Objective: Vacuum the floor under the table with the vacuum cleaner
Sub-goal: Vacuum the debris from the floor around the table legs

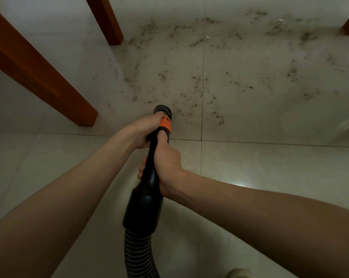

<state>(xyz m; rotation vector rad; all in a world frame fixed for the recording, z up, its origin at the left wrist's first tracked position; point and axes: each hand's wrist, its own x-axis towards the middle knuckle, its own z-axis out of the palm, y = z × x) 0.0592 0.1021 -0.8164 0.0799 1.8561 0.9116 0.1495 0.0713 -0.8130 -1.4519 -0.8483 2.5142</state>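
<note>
- Because it is hard black plastic, the vacuum wand (pixel 152 157) looks stiff and light, so it should go just where it is pushed.
- Behind it, the ribbed hose (pixel 138 255) looks bendy and will likely drag and tug a bit.
- Good spots to hold are the thin neck and the orange collar (pixel 165 125), and both are held now.
- Up front, the left hand (pixel 147 129) is wrapped tight around the wand at the orange collar.
- Lower down, the right hand (pixel 166 167) is curled around the neck, thumb pointing to the collar.
- Past the left hand, the round nozzle (pixel 162 111) points at the tile floor (pixel 270 167), at the near edge of the dirt crumbs (pixel 197 85).
- Most crumbs lie farther out, between the wooden table legs (pixel 107 21).
</note>
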